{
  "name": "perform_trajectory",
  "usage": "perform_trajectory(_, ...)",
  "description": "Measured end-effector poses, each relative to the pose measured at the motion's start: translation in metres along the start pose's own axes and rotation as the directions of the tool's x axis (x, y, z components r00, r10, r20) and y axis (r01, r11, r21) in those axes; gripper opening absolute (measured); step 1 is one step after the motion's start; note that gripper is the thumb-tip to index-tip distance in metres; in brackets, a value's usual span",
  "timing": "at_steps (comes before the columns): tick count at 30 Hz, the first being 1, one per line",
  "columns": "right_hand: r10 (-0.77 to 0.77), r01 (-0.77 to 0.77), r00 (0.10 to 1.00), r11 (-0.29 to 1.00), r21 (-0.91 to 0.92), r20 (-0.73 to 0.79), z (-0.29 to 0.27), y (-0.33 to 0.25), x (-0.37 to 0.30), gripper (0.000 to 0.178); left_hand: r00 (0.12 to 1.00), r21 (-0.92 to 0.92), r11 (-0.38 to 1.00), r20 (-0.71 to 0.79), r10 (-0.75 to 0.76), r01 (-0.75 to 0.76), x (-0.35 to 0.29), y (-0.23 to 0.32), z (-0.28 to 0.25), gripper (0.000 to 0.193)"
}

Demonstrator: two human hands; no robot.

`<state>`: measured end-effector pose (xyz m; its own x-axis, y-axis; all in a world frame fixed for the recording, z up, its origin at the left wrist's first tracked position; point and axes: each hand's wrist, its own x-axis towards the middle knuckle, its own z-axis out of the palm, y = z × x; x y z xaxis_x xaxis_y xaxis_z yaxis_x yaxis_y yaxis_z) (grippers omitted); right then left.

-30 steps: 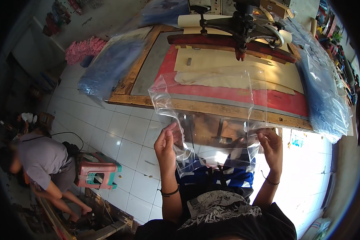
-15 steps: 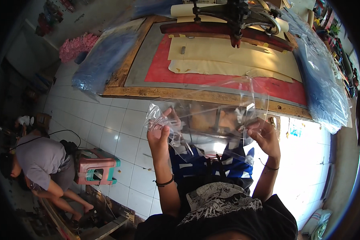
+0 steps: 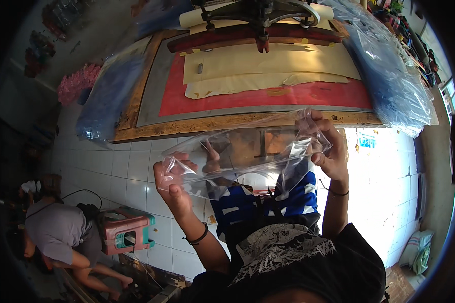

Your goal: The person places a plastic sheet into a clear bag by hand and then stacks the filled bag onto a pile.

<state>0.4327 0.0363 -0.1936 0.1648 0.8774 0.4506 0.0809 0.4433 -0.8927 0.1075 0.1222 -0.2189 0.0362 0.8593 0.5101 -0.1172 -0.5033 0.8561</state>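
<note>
A clear plastic sheet (image 3: 237,151), creased and folded over in places, is stretched between my hands above my lap and in front of the table's near edge. My left hand (image 3: 176,184) grips its left end, with the thumb toward me and the fingers behind the film. At the other end my right hand (image 3: 331,146) holds a bunched part, its upper fingers reaching over the film. Light glints along the folds, and my knees show through the plastic.
Ahead stands a wood-edged table (image 3: 247,121) with a red sheet (image 3: 318,93) and tan paper (image 3: 268,63) under a dark press (image 3: 260,22). Plastic stacks (image 3: 397,76) (image 3: 108,96) flank it. At left, a person (image 3: 60,232) bends beside a pink-and-green stool (image 3: 129,230).
My hands have moved farther apart, the left toward the left and the right upward, drawing the plastic sheet wider. The view has shifted slightly, so the table sits farther left.
</note>
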Motion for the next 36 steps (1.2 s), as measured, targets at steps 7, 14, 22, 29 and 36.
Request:
perform_trajectory(7,0.040,-0.047,0.998,0.981,0.188,0.040,-0.003,-0.015,0.013,0.051,0.998,-0.013,0.998,-0.034,-0.058,0.058,0.015,0.027,0.009,0.046)
perform_trajectory(14,0.100,-0.091,0.994,0.984,-0.154,0.054,-0.002,-0.034,0.019,0.025,0.998,0.113,0.992,-0.026,-0.054,0.056,0.017,0.045,0.011,0.042)
perform_trajectory(22,0.137,-0.127,0.991,0.938,-0.322,0.007,0.008,-0.034,0.012,0.024,0.997,0.085,0.996,-0.077,-0.004,0.010,0.015,0.041,0.008,0.026)
perform_trajectory(29,0.082,-0.099,0.993,0.968,-0.229,-0.085,0.015,-0.031,0.012,0.022,0.985,0.095,0.995,-0.172,0.003,0.014,0.008,0.037,0.007,0.022)
perform_trajectory(36,0.148,-0.165,0.980,0.978,-0.125,-0.132,0.014,-0.031,0.018,0.026,0.967,-0.026,0.999,-0.251,-0.050,0.045,0.004,0.031,0.016,0.024)
